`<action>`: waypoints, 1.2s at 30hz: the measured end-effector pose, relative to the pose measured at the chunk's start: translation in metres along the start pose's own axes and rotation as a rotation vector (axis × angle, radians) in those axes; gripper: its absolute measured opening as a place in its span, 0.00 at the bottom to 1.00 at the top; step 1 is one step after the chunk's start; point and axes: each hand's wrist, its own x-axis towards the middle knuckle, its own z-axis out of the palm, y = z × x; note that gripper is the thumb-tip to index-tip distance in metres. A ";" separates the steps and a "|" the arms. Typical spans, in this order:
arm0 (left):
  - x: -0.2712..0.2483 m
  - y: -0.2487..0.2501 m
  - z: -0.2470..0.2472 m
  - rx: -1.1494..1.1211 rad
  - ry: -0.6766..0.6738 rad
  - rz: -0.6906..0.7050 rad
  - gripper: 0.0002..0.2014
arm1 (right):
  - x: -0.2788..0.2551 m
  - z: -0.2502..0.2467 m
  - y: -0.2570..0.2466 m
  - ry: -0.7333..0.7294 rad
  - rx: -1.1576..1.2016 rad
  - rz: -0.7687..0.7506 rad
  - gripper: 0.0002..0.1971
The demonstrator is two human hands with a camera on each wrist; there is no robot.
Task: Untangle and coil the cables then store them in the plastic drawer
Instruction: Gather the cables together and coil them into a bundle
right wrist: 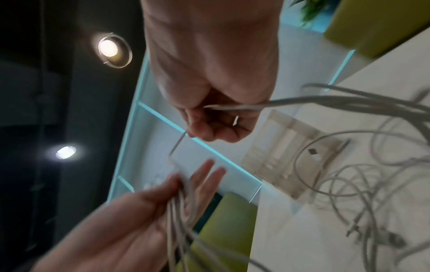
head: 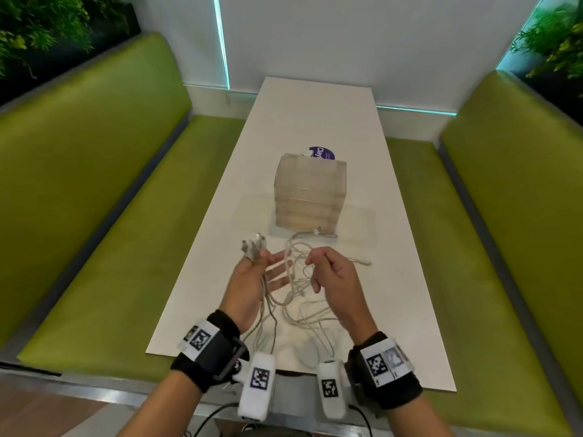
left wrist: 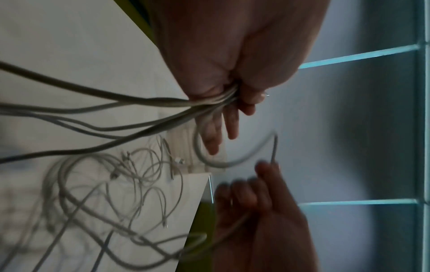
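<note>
A tangle of white cables (head: pixel 303 307) lies on the near end of the white table (head: pixel 315 121). My left hand (head: pixel 252 275) is raised above it and pinches a bundle of cable ends (head: pixel 254 247) between thumb and forefinger, the other fingers (left wrist: pixel 232 125) stretched out. My right hand (head: pixel 331 272) is beside it, fingers curled, pinching one cable strand (right wrist: pixel 232 106) that loops across to the left hand. A translucent plastic drawer unit (head: pixel 310 192) stands upright just beyond the hands, drawers closed.
A purple round sticker (head: pixel 321 152) lies behind the drawer unit. One cable end (head: pixel 318 231) rests at the unit's base. Green padded benches (head: pixel 94 184) run along both sides of the table. A white wall with lit strips stands at the far end.
</note>
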 end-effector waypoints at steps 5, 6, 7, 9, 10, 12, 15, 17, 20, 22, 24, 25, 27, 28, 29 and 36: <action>-0.005 -0.006 0.018 -0.002 -0.024 -0.010 0.14 | -0.006 0.020 0.008 -0.015 -0.288 -0.120 0.10; -0.005 -0.006 0.016 -0.030 -0.031 -0.006 0.14 | -0.005 0.020 0.010 -0.009 -0.309 -0.104 0.10; -0.005 -0.007 0.015 -0.053 -0.045 -0.004 0.15 | -0.005 0.020 0.012 0.000 -0.322 -0.085 0.10; -0.007 -0.008 0.014 -0.103 -0.078 -0.010 0.16 | -0.005 0.019 0.011 0.027 -0.331 -0.055 0.12; -0.008 -0.009 0.014 -0.133 -0.083 -0.008 0.16 | -0.005 0.020 0.010 0.036 -0.319 -0.046 0.12; -0.008 -0.010 0.016 -0.166 -0.064 -0.003 0.14 | -0.006 0.024 0.005 0.008 -0.265 -0.017 0.13; -0.004 -0.008 0.013 -0.148 -0.026 0.004 0.12 | -0.008 0.025 0.004 -0.141 -0.273 0.023 0.12; 0.000 0.001 0.003 -0.161 0.002 0.043 0.11 | -0.005 0.010 0.008 -0.263 -0.255 0.083 0.11; 0.009 0.026 -0.022 -0.264 0.061 0.138 0.12 | 0.001 -0.028 0.023 -0.375 -0.325 0.101 0.11; 0.013 0.041 -0.038 -0.325 0.112 0.185 0.12 | 0.006 -0.052 0.033 -0.358 -0.399 0.071 0.11; 0.016 0.045 -0.047 -0.307 0.137 0.192 0.12 | 0.010 -0.066 0.039 -0.279 -0.403 0.069 0.12; 0.017 0.042 -0.047 -0.276 0.129 0.180 0.13 | 0.013 -0.068 0.039 -0.226 -0.386 0.069 0.12; 0.015 0.032 -0.040 -0.193 0.103 0.131 0.13 | 0.016 -0.065 0.036 -0.091 -0.306 0.058 0.13; 0.013 0.025 -0.034 -0.159 0.086 0.098 0.13 | 0.017 -0.060 0.031 -0.033 -0.250 0.041 0.13; 0.011 0.017 -0.027 -0.133 0.055 0.066 0.14 | 0.016 -0.053 0.026 0.005 -0.200 0.020 0.13; -0.005 -0.015 0.021 0.054 -0.095 -0.067 0.19 | 0.006 0.005 0.004 -0.046 -0.064 -0.021 0.10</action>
